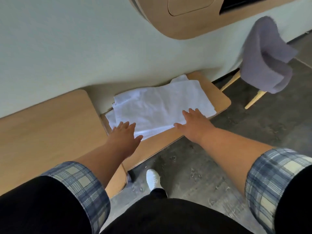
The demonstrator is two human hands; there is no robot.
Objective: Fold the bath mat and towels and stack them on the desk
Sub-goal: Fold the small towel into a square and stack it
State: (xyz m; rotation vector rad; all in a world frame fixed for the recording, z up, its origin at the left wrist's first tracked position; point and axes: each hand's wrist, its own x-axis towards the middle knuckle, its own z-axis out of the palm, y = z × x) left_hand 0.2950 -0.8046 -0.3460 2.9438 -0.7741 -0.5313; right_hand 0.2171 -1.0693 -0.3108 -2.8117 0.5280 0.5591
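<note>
Higher wooden top: bare wood, adjoins the table on its left side.
Left hand: spread, fingers straight, palm down over the near-left corner of the towel pile; grips nothing. Firm pressing or light touch cannot be told.
Towel pile: white, at least two layers, lies on the lower table, pushed toward the wall. Layers sit askew, with a lower one showing at the left edge and the far corner. Top face creased. Which layer is the bath mat cannot be told.
Right hand: spread, fingers straight, palm down at the near-right edge of the pile; holds nothing.
Chair: grey, upholstered, well apart from the pile, right of the table.
Step in hand, as judged: flattening and squaring the stack.
Method advised: keep both palms flat and sweep outward from the middle to clear creases. Then draw the near edges level and nudge the upper layer left until the corners match.
Risk, as judged: uneven push from one side likely to skew the layers further or bunch them against the wall.
</note>
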